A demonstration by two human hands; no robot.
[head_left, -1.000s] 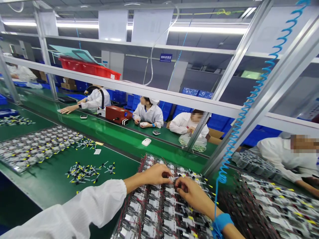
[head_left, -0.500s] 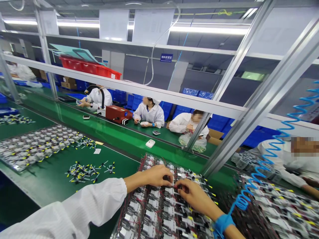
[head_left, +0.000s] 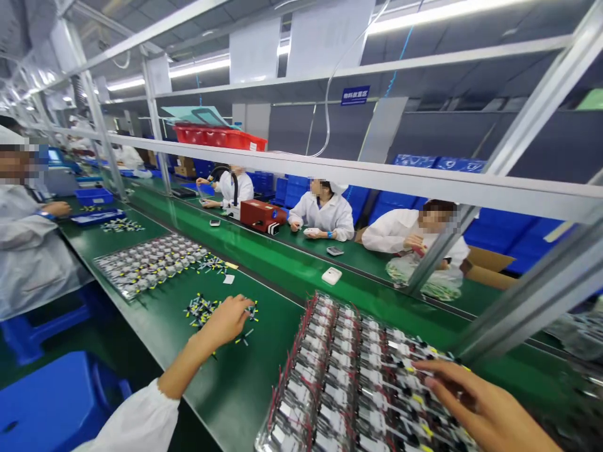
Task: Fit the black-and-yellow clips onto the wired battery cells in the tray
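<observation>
My left hand (head_left: 230,319) is over the pile of small grey-and-black parts with yellow ends (head_left: 200,309), palm down. Its fingers stretch toward a few parts at the pile's right side, and no part shows in them. To the right, my right hand (head_left: 480,402) is held over the right side of a clear tray (head_left: 262,433). Thumb and forefinger are apart there, with nothing visible between them. Rows of white assemblies with red wires (head_left: 325,370) fill the tray, and several on the right have yellow-ended parts among them.
Another filled tray (head_left: 155,260) lies further left on the green bench (head_left: 264,351). Beyond it sits a co-worker (head_left: 23,226); others work across the belt, which carries a white device (head_left: 331,275). Metal posts and a shelf rail (head_left: 367,172) cross ahead. A blue stool (head_left: 51,402) stands lower left.
My left hand has left the tray and moved left to the loose parts. My right hand has drawn away to the tray's right side. The view has turned left.
</observation>
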